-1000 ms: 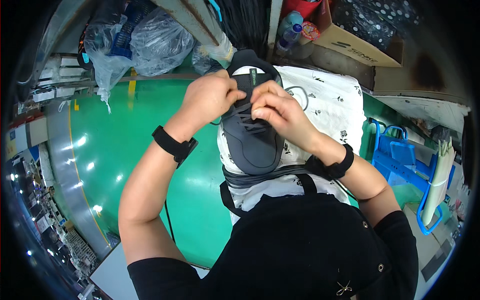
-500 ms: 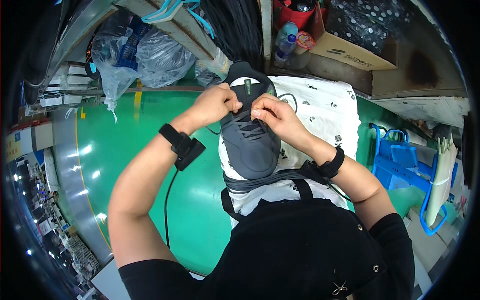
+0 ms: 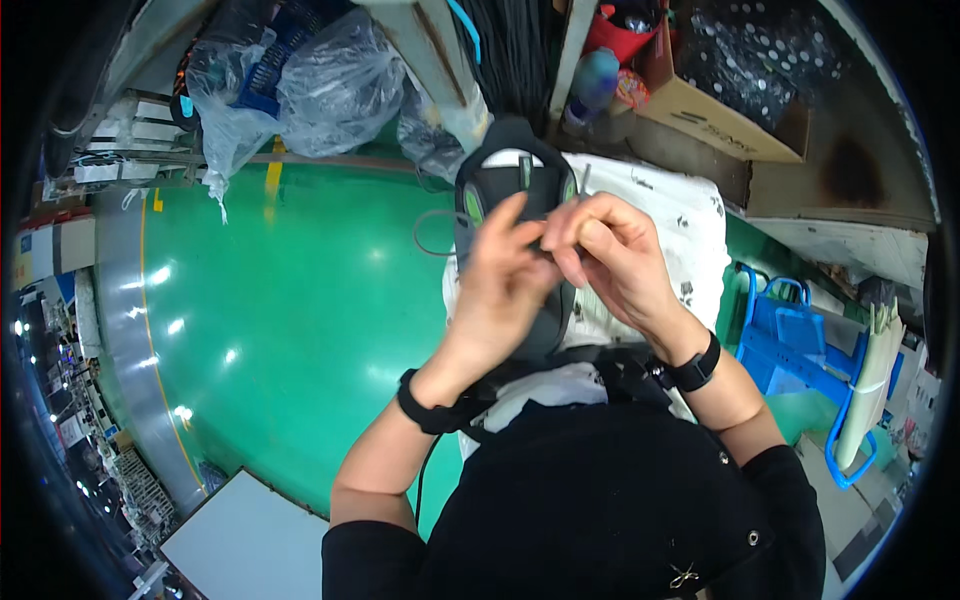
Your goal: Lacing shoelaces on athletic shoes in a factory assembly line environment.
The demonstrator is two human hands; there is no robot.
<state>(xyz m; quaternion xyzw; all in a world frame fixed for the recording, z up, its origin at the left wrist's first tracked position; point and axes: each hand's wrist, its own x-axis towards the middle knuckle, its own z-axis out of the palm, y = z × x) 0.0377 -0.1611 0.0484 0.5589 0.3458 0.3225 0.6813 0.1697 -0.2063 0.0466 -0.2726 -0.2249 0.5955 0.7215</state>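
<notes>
A dark grey sneaker (image 3: 517,190) with green patches inside its collar lies with its heel pointing away from me, on a white flower-printed cloth (image 3: 700,235). My right hand (image 3: 615,250) is above the shoe's right side, fingers pinched on a grey shoelace (image 3: 587,178) whose end sticks up past them. My left hand (image 3: 505,285) is over the laced front, smeared by motion, so its grip does not show. A loop of lace (image 3: 418,235) hangs out on the shoe's left. My hands hide most of the lacing and toe.
Beyond the shoe hangs a bunch of black cords (image 3: 505,60) beside a metal post (image 3: 430,50). Clear plastic bags (image 3: 340,90) sit at far left. A cardboard box (image 3: 725,125) and a bottle (image 3: 592,80) occupy the shelf at far right. A blue rack (image 3: 800,320) stands at right.
My left hand has swung from the shoe's left side to over its front, nearer me. The right hand has shifted right and slightly nearer. A lace loop now spreads wider at left.
</notes>
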